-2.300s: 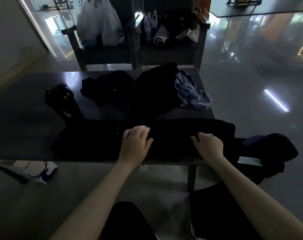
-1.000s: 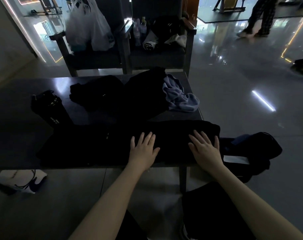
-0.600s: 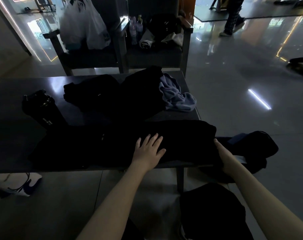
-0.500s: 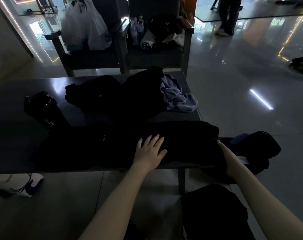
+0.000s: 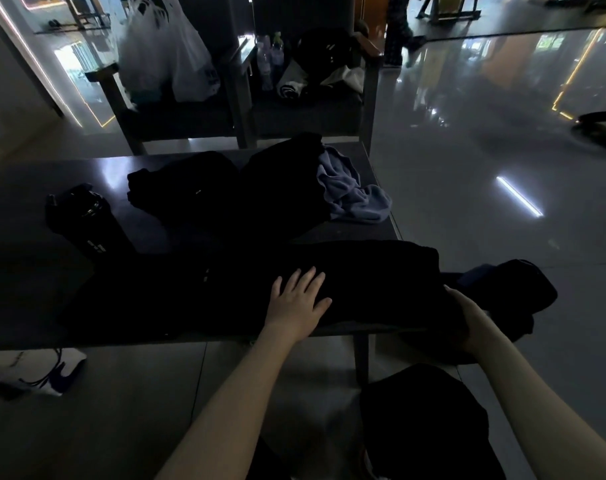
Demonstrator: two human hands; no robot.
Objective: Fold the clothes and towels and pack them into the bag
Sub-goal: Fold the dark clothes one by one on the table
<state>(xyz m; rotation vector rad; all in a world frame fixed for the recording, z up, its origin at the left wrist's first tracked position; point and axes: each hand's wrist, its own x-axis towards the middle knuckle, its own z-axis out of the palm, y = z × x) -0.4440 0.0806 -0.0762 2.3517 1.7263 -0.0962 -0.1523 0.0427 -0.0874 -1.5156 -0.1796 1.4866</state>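
Note:
A long black garment (image 5: 225, 289) lies spread along the near edge of the dark table (image 5: 17, 278). My left hand (image 5: 299, 299) rests flat on its middle with the fingers straight. My right hand (image 5: 467, 317) is at the garment's right end, past the table's corner; its fingers are hidden under the dark cloth. More black clothes (image 5: 232, 188) are heaped at the back of the table, with a blue-grey towel (image 5: 350, 192) beside them. A black bag (image 5: 509, 292) sits on the floor to the right of the table.
A black bottle (image 5: 87, 220) lies on the table's left side. Behind the table stand two dark chairs (image 5: 246, 109) holding white plastic bags (image 5: 166, 50), bottles and other things. A white bag (image 5: 28, 372) lies on the floor at left. A person (image 5: 398, 26) walks far behind.
My right hand has slid from the top of the garment to its right end and gone under the edge. My left hand went from curled to flat and stays there.

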